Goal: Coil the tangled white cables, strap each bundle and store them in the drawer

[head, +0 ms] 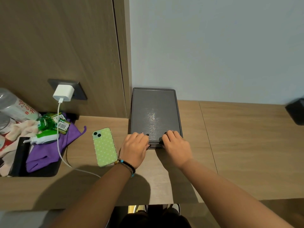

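Left hand (134, 148): the grip is curled over the near edge of the flat dark grey box with a raised rim (155, 116), thumb below.
Right hand (175, 143): the same narrow grip on that edge.
White cable (60, 142): plugged into the white wall charger (63, 92), trailing uncoiled across the wooden surface (238, 145).
Risk: the ribbed lid looks slick; a sudden pull could slide the box off the surface or nudge the green dotted phone (104, 146).
Drawer: cannot tell whether the box is it.

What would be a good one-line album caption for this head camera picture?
Both hands, left hand and right hand, grip the near edge of a grey box beside a green phone.
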A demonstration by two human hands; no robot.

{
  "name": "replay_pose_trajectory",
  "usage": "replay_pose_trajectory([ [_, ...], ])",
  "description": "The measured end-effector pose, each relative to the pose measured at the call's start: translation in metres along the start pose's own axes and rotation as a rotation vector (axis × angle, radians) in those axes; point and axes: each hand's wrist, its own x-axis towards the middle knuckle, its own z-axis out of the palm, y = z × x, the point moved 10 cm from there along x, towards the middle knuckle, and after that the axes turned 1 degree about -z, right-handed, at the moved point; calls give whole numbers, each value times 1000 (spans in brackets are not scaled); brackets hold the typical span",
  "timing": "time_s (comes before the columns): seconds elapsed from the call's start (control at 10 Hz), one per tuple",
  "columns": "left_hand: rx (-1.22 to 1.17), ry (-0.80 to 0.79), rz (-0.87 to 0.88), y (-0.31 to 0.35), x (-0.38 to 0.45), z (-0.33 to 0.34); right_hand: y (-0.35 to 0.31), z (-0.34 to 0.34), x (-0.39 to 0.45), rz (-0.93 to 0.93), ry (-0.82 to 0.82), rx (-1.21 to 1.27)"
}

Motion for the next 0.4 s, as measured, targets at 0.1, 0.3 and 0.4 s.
replay_pose_trajectory([
  [0.1, -23, -111, -55, 0, 5, 1, 3, 0, 0, 42, -44, 28],
  [0.3, -34, -332, -52, -4, 17, -2, 20, 5, 0, 65, -171, 209],
  [0.4, -49, -436, -77, -3, 26, -2, 25, -3, 0, 75, -202, 299],
])
